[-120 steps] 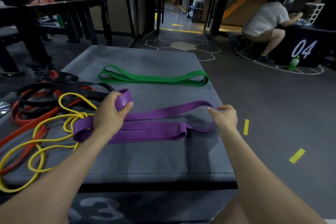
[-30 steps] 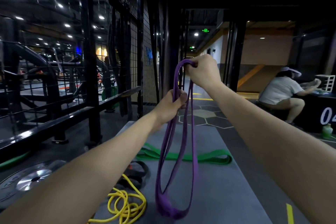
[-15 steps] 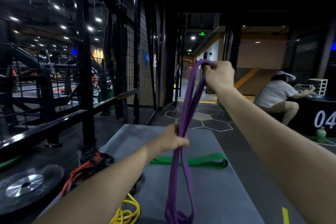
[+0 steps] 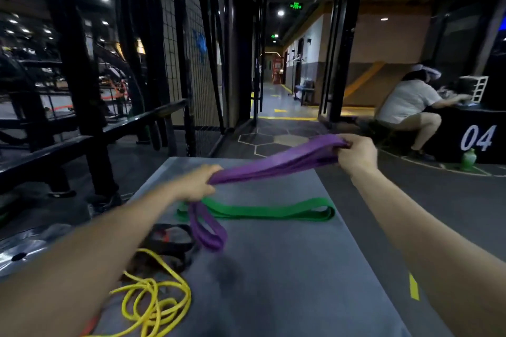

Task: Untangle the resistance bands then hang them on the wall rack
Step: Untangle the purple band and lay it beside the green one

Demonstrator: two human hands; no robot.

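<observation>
Both hands are holding the purple band [image 4: 276, 164] mid-frame above the grey surface [image 4: 287, 268]. The left hand [image 4: 195, 186] grip is curling around its lower part, the right hand [image 4: 356, 154] grip pinching its upper end. The band's loop is dangling beside the green band [image 4: 273, 212].

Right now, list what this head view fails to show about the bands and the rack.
- Wall rack: none identifiable in the head view.
- Black and orange bands: mostly hidden behind the left forearm.
- Thin yellow band: cut off by the bottom edge.
- Left hand gripping the wide purple band: motion-blurred, fingers unclear.
</observation>
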